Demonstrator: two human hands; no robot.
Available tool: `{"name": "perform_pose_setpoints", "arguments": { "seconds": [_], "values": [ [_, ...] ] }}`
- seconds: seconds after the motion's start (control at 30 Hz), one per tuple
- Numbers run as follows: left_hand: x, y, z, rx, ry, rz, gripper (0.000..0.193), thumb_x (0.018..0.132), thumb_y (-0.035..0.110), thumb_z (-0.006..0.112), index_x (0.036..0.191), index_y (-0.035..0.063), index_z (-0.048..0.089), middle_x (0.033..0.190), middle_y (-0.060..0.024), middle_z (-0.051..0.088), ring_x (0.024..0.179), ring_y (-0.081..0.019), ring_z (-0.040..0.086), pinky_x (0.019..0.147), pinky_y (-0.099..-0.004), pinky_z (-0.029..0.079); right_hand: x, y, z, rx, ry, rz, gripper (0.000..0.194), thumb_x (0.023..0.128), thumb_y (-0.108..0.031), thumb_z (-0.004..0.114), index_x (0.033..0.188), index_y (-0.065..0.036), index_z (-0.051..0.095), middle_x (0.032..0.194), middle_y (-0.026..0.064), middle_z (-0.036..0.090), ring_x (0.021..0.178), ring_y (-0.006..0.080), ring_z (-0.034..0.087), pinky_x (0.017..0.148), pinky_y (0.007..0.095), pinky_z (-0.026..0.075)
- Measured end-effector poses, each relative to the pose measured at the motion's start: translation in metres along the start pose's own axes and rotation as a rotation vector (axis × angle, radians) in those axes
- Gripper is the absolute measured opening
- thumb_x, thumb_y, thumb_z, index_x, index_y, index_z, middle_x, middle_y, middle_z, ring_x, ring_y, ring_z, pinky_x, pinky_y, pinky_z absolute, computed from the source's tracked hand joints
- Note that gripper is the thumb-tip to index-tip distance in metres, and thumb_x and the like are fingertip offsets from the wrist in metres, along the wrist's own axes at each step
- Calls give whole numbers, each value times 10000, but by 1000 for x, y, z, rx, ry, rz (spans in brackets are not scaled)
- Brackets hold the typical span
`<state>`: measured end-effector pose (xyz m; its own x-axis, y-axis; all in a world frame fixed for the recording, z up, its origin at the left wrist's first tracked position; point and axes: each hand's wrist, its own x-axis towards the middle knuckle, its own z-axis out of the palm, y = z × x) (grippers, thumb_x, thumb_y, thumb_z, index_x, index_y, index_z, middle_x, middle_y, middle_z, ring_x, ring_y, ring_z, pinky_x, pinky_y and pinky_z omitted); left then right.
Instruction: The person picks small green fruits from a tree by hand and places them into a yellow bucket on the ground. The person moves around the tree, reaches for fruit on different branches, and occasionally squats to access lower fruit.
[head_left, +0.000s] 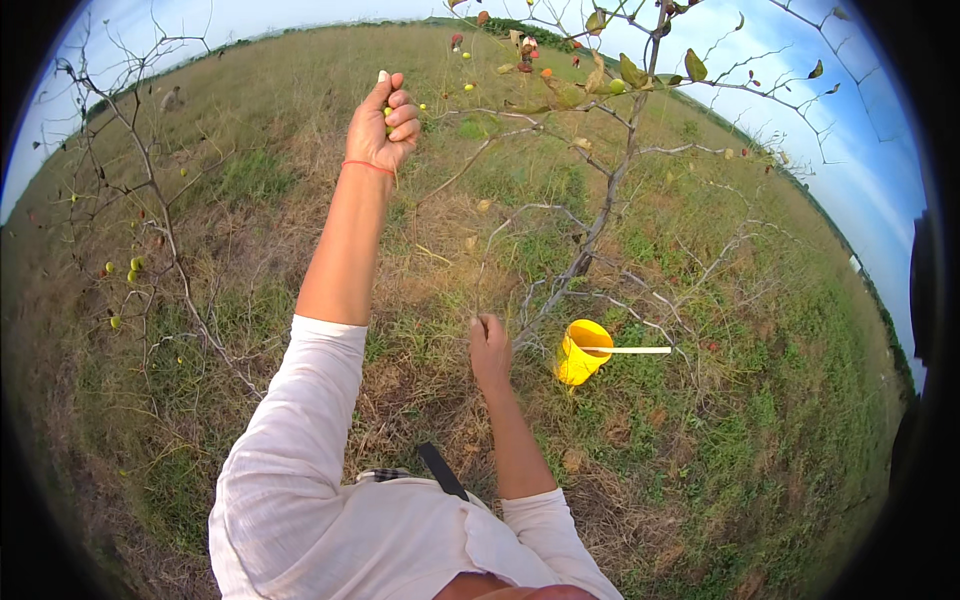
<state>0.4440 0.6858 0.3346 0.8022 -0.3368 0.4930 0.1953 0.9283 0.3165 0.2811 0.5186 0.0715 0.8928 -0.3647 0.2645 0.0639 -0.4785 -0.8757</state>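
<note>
Raised in front of me, my left hand (384, 124) has its fingers curled around small round green fruits (388, 120), partly hidden by the fingers. A red string (368, 166) circles that wrist. Lower down, my right hand (491, 352) is closed at the end of a thin bare branch (489, 251), which arcs down to its fingertips. The branch belongs to a thorny, nearly leafless fruit tree (606, 202) to the right. A few yellowing leaves (632, 72) and a green fruit (616, 86) hang high on this tree.
A yellow plastic bucket (576, 369) with a pale stick (630, 350) across its mouth sits right of the trunk. Another bare shrub (161, 214) bears several green fruits (136, 263) at left. Dry grass (442, 405) covers the ground. A distant person (172, 99) is in the field.
</note>
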Motion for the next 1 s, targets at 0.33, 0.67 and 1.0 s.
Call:
{"name": "perform_pose_setpoints", "arguments": {
  "seconds": [0.33,0.67,1.0],
  "values": [
    [-111,18,136,945,-226,427,280,916,293,521,898,32,623,599,47,408,420,-9,310,346,-175,193,-3,-3,-10,-47,-33,-78,282,920,-252,456,918,14,549,756,124,514,665,247,488,628,390,397],
    [-131,-91,225,2356,-741,657,199,851,170,525,847,-11,607,674,-147,616,571,-299,597,529,-391,471,-8,2,-9,22,-120,-81,274,938,-262,432,813,-19,461,730,93,420,627,221,400,601,385,343],
    [-80,-142,198,2595,19,616,244,842,147,458,1001,-39,458,695,-224,606,671,-388,608,601,-467,500,-17,6,-26,85,-148,-78,253,928,-251,456,828,-19,467,675,77,384,581,197,346,582,393,332]
  ]
}}
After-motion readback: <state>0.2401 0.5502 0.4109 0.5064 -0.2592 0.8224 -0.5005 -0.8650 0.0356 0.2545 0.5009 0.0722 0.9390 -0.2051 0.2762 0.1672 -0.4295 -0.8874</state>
